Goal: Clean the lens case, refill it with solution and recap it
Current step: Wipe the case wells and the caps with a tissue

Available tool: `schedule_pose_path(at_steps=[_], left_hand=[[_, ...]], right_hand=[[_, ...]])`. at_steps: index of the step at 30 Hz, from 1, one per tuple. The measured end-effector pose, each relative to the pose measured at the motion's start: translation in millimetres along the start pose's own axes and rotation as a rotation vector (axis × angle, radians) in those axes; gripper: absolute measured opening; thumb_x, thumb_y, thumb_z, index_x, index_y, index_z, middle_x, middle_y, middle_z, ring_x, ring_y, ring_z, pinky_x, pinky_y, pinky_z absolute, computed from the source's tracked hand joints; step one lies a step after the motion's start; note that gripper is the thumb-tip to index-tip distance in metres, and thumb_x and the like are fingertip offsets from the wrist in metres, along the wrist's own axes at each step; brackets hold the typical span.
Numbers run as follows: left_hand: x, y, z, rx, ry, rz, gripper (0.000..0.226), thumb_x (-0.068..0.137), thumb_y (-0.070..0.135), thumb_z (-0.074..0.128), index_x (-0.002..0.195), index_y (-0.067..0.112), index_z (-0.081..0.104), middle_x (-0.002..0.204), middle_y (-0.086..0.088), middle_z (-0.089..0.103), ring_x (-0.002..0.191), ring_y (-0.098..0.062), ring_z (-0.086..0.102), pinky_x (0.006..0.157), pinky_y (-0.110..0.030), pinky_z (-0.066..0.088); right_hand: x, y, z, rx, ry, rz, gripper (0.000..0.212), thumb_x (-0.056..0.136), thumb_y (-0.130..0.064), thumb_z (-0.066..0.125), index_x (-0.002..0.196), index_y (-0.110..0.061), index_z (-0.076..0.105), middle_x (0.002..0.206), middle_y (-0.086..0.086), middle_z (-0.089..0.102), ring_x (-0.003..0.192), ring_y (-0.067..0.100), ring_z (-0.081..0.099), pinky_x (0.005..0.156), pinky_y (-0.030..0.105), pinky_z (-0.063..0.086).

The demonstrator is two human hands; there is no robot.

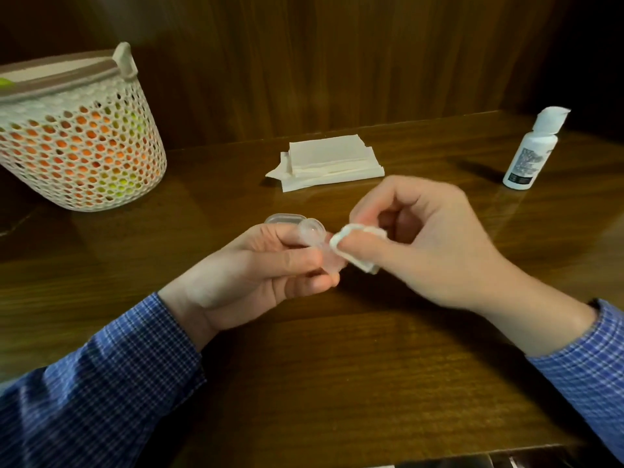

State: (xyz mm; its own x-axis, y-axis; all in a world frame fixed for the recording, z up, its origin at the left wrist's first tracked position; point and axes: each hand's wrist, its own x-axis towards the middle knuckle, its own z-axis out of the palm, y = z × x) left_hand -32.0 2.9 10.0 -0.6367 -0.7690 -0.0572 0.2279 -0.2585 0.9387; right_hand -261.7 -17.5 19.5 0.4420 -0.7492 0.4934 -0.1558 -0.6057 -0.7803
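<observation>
A small clear plastic lens case (312, 231) is pinched in my left hand (256, 271) just above the middle of the wooden table; its lids stand open and my fingers hide much of it. My right hand (429, 241) grips a folded white tissue (354, 246), and the tissue's tip presses against the case's right well. A white solution bottle (528, 153) stands upright at the far right of the table, its flip cap open.
A stack of white tissues (329, 163) lies at the back middle of the table (337, 366). A white perforated basket (77, 140) holding orange and green things stands at the far left. Dark wood panelling rises behind. The table's front edge runs along the bottom right.
</observation>
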Motion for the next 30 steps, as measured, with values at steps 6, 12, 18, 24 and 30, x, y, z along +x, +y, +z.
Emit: schedule_pose_path(at_steps=[6, 12, 18, 24, 30], left_hand=[[3.0, -4.2, 2.4, -0.002, -0.017, 0.062, 0.027, 0.095, 0.010, 0.069, 0.121, 0.003, 0.066, 0.106, -0.011, 0.069, 0.092, -0.016, 0.070, 0.081, -0.024, 0.061], [3.5, -7.7, 0.4, 0.101, 0.132, 0.120, 0.029, 0.094, 0.006, 0.068, 0.123, 0.004, 0.067, 0.112, -0.016, 0.072, 0.098, -0.022, 0.074, 0.079, -0.025, 0.061], [3.1, -6.6, 5.1, 0.176, 0.168, 0.117, 0.025, 0.090, 0.008, 0.069, 0.115, 0.007, 0.074, 0.109, -0.014, 0.074, 0.095, -0.022, 0.075, 0.076, -0.025, 0.062], [2.6, -9.7, 8.4, 0.207, 0.220, 0.169, 0.027, 0.088, 0.011, 0.070, 0.113, 0.000, 0.072, 0.108, -0.015, 0.075, 0.095, -0.025, 0.076, 0.075, -0.026, 0.064], [3.7, -15.3, 11.6, 0.277, 0.326, 0.259, 0.027, 0.087, 0.012, 0.071, 0.108, -0.004, 0.069, 0.108, -0.016, 0.076, 0.101, -0.028, 0.076, 0.079, -0.031, 0.064]], right_hand=[[0.5, -1.3, -2.6, 0.017, 0.086, 0.067, 0.010, 0.084, -0.016, 0.081, 0.091, -0.015, 0.073, 0.086, 0.001, 0.073, 0.076, 0.017, 0.068, 0.063, 0.027, 0.057], [-2.1, -0.2, 0.2, -0.129, 0.057, 0.080, 0.008, 0.085, -0.024, 0.080, 0.091, -0.023, 0.075, 0.086, -0.009, 0.073, 0.084, 0.016, 0.067, 0.066, 0.028, 0.059], [-3.3, 0.8, 2.2, -0.195, 0.058, 0.038, 0.010, 0.086, -0.023, 0.081, 0.094, -0.024, 0.075, 0.089, -0.012, 0.073, 0.088, 0.015, 0.068, 0.069, 0.030, 0.059], [-1.3, -2.1, -0.5, -0.127, -0.035, 0.093, 0.008, 0.083, -0.023, 0.077, 0.091, -0.023, 0.076, 0.087, -0.006, 0.074, 0.085, 0.019, 0.069, 0.069, 0.034, 0.060], [2.2, -0.2, -1.5, 0.023, -0.001, 0.251, 0.011, 0.081, -0.010, 0.082, 0.087, -0.018, 0.076, 0.084, -0.003, 0.076, 0.075, 0.010, 0.070, 0.067, 0.022, 0.058]])
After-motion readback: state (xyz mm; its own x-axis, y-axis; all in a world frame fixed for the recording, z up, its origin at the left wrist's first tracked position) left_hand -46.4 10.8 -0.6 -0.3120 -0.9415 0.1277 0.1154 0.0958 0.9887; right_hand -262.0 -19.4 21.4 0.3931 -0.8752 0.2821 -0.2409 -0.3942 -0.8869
